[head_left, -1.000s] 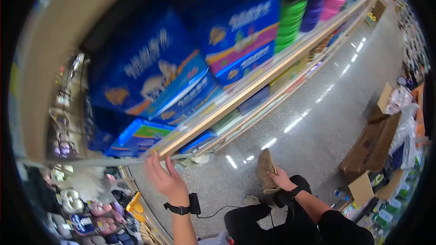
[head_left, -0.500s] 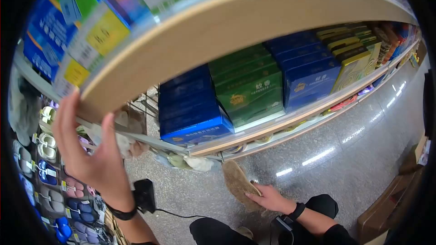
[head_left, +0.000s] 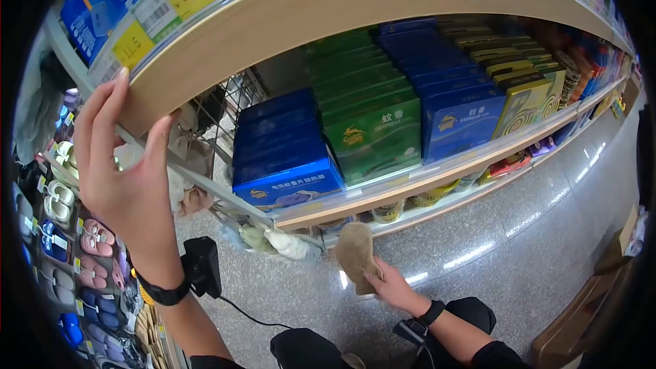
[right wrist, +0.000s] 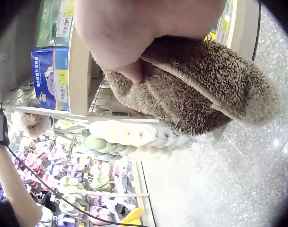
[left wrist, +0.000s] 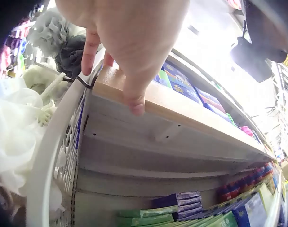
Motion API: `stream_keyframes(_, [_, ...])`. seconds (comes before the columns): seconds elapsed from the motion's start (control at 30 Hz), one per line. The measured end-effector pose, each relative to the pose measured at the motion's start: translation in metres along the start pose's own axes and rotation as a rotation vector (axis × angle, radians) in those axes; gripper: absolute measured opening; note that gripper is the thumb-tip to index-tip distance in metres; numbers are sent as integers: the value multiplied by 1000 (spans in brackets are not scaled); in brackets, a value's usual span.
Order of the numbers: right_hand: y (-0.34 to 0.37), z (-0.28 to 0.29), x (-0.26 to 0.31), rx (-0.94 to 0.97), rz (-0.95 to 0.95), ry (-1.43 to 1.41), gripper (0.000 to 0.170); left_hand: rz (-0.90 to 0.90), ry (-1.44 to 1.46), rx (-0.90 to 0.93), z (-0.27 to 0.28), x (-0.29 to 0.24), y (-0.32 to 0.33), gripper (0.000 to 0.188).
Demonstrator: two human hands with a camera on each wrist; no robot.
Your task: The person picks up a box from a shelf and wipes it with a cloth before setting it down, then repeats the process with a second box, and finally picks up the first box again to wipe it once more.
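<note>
My left hand holds the front corner of a wooden shelf board, thumb and fingers on either side of its edge. In the left wrist view, the thumb lies against the pale front strip and the other fingers reach past the board's end. Lower down, my right hand grips a brown fuzzy cloth by its side. Seen from the right wrist, the fuzzy cloth is folded over, with a stitched edge along the fold.
Blue boxes and green boxes fill the shelf below the board. Mesh bath puffs hang at its end, beside racks of slippers. A cardboard box stands on the floor at right.
The head view has turned and come closer to the lower shelf. My left hand stays at the shelf corner. The fuzzy cloth in my right hand has turned more upright, near the lower shelf.
</note>
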State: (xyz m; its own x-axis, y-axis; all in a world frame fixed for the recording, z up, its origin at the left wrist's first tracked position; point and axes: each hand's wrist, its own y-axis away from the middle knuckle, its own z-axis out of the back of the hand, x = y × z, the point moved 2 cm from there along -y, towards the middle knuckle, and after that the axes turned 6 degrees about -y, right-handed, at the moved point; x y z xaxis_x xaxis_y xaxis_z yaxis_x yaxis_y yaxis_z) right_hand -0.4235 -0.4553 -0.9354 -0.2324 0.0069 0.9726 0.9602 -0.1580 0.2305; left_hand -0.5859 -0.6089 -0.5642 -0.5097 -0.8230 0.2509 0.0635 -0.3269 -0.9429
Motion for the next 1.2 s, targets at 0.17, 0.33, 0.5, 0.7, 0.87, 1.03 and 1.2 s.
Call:
stream_keyframes(0.17, [-5, 9, -10, -16, 33, -372, 42, 20, -11, 30, 9, -6, -6, 44])
stream_keyframes(0.33, [13, 32, -6, -46, -49, -702, 47, 27, -129, -122, 26, -45, -1, 48])
stream_keyframes(0.5, [14, 48, -27, -121, -108, -966, 46, -23, 343, 529, 0, -80, 59, 54])
stream_keyframes(0.7, [19, 40, -31, -266, -82, -1102, 43, -68, 153, 737, -51, -82, 108, 73])
stream_keyframes(0.87, [32, 24, -25, -315, -146, -1109, 42, -86, 92, 783, -59, -86, 101, 67])
stream_keyframes(1.03, [36, 18, -26, -203, -143, -1080, 40, -146, 81, 715, -58, -90, 95, 64])
stream_keyframes(1.2, [35, 23, -42, -271, -179, -1012, 39, -93, 235, 870, -65, -80, 77, 58])
